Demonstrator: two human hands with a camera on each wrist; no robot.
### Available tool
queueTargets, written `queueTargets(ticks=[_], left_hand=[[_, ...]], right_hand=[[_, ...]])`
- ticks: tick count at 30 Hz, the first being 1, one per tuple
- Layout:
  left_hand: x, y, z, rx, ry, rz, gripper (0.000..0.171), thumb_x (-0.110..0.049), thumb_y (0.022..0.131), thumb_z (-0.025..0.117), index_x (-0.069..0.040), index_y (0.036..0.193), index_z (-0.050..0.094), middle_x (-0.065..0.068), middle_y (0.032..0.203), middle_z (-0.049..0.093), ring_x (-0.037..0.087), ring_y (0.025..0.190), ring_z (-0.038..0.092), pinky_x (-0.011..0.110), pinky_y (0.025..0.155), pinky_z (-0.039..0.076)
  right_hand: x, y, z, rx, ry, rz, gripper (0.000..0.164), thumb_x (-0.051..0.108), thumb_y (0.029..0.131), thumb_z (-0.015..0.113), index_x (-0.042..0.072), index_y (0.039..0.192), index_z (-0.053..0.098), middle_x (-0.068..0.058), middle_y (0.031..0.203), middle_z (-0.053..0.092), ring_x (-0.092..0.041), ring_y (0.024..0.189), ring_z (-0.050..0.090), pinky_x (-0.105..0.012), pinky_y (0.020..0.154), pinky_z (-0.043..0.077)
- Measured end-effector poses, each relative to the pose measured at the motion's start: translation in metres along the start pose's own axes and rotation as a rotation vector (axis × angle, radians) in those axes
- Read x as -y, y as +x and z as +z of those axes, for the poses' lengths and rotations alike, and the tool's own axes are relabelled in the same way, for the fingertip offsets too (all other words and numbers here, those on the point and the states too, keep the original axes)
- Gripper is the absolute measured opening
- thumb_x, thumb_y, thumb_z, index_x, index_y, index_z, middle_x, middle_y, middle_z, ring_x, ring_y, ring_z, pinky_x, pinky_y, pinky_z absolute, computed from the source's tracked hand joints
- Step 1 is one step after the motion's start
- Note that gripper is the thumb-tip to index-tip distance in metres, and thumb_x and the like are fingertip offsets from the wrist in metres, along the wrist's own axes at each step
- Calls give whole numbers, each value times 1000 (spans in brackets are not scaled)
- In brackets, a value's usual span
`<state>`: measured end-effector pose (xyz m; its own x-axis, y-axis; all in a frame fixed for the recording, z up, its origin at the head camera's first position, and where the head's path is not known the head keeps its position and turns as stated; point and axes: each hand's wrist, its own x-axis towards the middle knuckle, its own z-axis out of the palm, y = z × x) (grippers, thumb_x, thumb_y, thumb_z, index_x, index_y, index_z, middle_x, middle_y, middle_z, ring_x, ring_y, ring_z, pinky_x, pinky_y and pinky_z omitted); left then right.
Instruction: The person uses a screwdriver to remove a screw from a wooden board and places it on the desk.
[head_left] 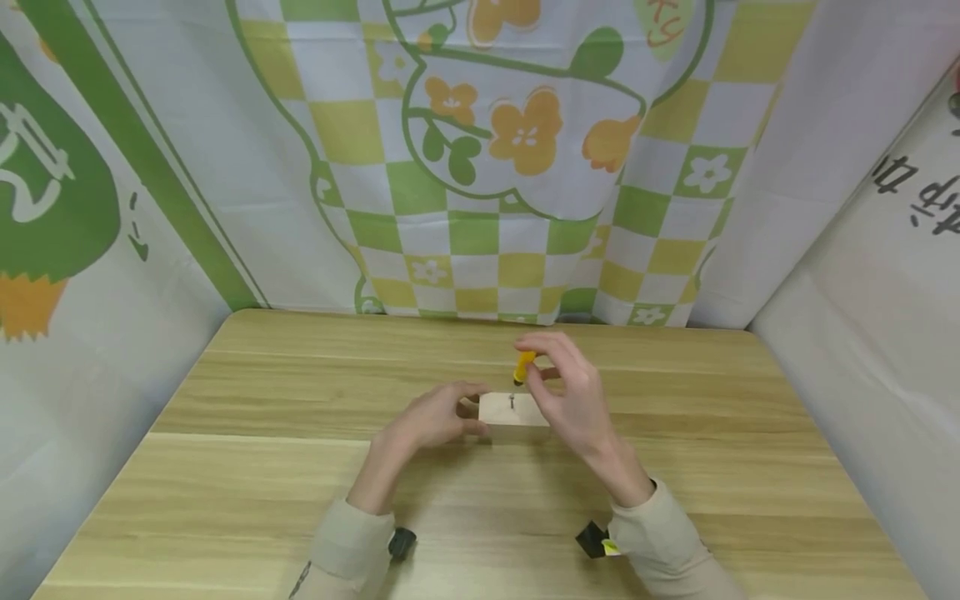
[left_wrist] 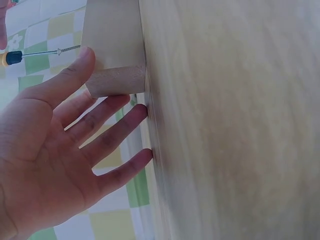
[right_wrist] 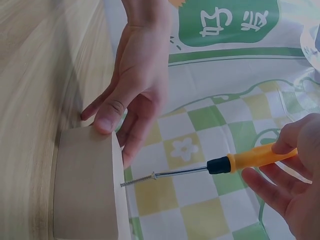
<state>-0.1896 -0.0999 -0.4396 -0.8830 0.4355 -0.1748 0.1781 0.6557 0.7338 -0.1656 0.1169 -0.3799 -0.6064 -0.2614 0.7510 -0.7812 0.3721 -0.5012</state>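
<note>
On the table is a pale wooden block (head_left: 519, 433). A metal screw (right_wrist: 139, 181) stands in its upper face, with most of the threaded shank exposed. My left hand (head_left: 431, 417) holds the block's left end between thumb and fingers, the outer fingers spread near the tabletop. Above the block, my right hand (head_left: 576, 400) pinches the yellow handle of a screwdriver (right_wrist: 255, 157) between thumb and fingers. The screwdriver's shaft (left_wrist: 42, 53) lines up with the screw, and its tip meets the screw head. How deep the screw sits is hidden inside the wood.
A wood-grain table (head_left: 262, 400) lies beneath both arms. Behind it hangs a checkered, flower-printed curtain (head_left: 420, 187), and white printed cloth (head_left: 870, 317) closes the sides. Black wrist-worn devices (head_left: 402, 544) show beside the sleeves.
</note>
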Motion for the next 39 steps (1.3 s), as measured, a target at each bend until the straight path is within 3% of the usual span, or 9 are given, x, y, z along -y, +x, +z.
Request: queueTargets(ticks=[14, 19, 25, 30, 39], left_hand=[[-1, 2, -2, -21, 66, 63, 63, -36, 88, 75, -16, 143, 54, 5, 143, 57, 28, 121, 62, 50, 102, 50], [-7, 6, -1, -76, 116, 124, 52, -37, 91, 72, -16, 137, 60, 3, 140, 60, 28, 124, 59, 50, 103, 49], [-12, 13, 4, -136, 170, 222, 38, -32, 94, 68, -15, 129, 67, 2, 132, 65, 24, 122, 61, 47, 103, 50], [-17, 17, 7, -176, 149, 241, 31, -29, 95, 68, -14, 122, 71, 1, 124, 69, 22, 117, 64, 44, 102, 51], [-26, 23, 10, -178, 200, 313, 20, -22, 93, 70, -15, 112, 75, -1, 115, 73, 19, 111, 67, 41, 97, 54]], right_hand=[[-2, -4, -8, -7, -7, -12, 34, -17, 83, 66, -2, 113, 66, -15, 117, 66, -26, 100, 67, -28, 73, 62], [-1, -5, -11, -14, -13, -15, 35, -18, 82, 66, -2, 112, 66, -14, 116, 66, -26, 100, 67, -26, 74, 61], [-1, -5, -14, -35, -5, -37, 36, -20, 80, 66, -3, 112, 66, -16, 116, 66, -27, 99, 67, -31, 72, 62], [-3, -8, -18, -54, 6, -37, 40, -23, 78, 65, -6, 115, 63, -17, 116, 65, -27, 94, 68, -32, 71, 62], [-7, -12, -24, -60, -1, -34, 41, -22, 79, 66, -5, 115, 64, -16, 117, 66, -27, 94, 67, -30, 72, 62]])
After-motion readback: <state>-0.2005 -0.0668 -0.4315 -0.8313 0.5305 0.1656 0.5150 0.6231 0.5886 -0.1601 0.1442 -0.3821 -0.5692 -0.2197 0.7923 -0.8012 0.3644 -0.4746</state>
